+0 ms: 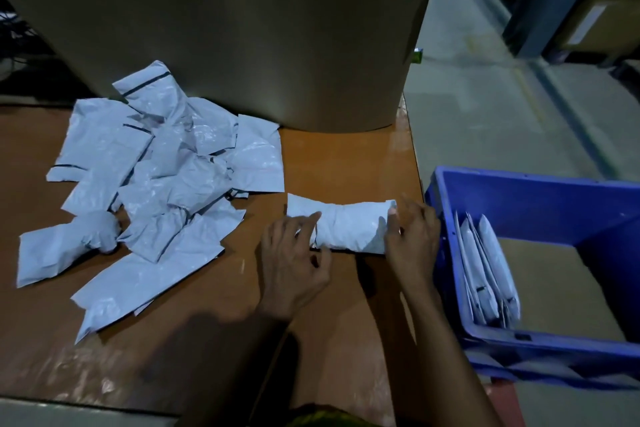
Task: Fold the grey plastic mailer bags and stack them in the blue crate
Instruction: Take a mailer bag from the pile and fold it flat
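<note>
Folded mailer bag [349,229]: lies between both hands, left end pinched by left hand [294,260], right end clasped by right hand [412,239]; just left of blue crate [519,194].

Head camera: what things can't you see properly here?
All in the head view:
Crate: right part cut off by frame edge.
Folded bags inside: overlapping, count unclear.
Pile: lower bags buried.
Bag: ends partly covered by left hand and right hand.

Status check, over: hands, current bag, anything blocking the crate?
Left hand and right hand hold the ends of one folded mailer bag. Blue crate right of it, folded bags inside. Nothing between; unfolded pile lies left.
</note>
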`<state>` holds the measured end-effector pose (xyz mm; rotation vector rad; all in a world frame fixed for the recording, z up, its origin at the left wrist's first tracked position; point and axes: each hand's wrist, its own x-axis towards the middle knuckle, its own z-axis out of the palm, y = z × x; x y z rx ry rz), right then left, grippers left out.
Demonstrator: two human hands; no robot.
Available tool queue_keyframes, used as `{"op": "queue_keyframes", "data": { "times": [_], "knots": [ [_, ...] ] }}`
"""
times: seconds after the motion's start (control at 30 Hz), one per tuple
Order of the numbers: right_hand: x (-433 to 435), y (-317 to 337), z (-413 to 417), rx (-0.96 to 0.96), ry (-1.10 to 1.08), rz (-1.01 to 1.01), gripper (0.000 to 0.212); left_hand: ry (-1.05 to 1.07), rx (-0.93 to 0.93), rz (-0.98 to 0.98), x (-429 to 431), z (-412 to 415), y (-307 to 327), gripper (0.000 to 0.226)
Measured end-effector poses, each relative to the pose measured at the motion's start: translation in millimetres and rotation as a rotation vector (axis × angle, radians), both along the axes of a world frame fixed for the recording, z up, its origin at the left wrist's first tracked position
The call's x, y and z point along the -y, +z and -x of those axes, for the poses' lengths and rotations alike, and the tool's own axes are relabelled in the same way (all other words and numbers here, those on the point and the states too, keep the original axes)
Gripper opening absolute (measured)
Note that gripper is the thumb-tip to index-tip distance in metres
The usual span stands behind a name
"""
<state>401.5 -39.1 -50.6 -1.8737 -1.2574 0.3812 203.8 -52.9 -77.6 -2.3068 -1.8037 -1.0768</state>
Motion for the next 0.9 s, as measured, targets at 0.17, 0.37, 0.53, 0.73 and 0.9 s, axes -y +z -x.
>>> {"op": "queue_keyframes", "data": {
  "times": [0.17,0.37,0.53,0.73,0.9],
  "knots": [
    [3,-1,30,0.177,0.228,-0.254,0.036,-0.203,0.057,0.16,-29,-16,9,0.051],
    [-8,-50,31,0.413,0.371,-0.039,0.05,-0.166,-0.09,0.28,-40,-19,-16,0.059],
    [-6,-57,31,0.477,0.344,0.024,0.058,-0.136,-0.243,0.267,-42,-10,-32,0.058],
    [-18,-59,30,0.496,0.323,0.085,0.061,-0.113,-0.371,0.308,-56,-15,-30,0.061],
    [-46,-55,23,0.536,0.386,0.233,0.072,-0.045,-0.499,0.415,-77,-33,-11,0.074]
  ]
}}
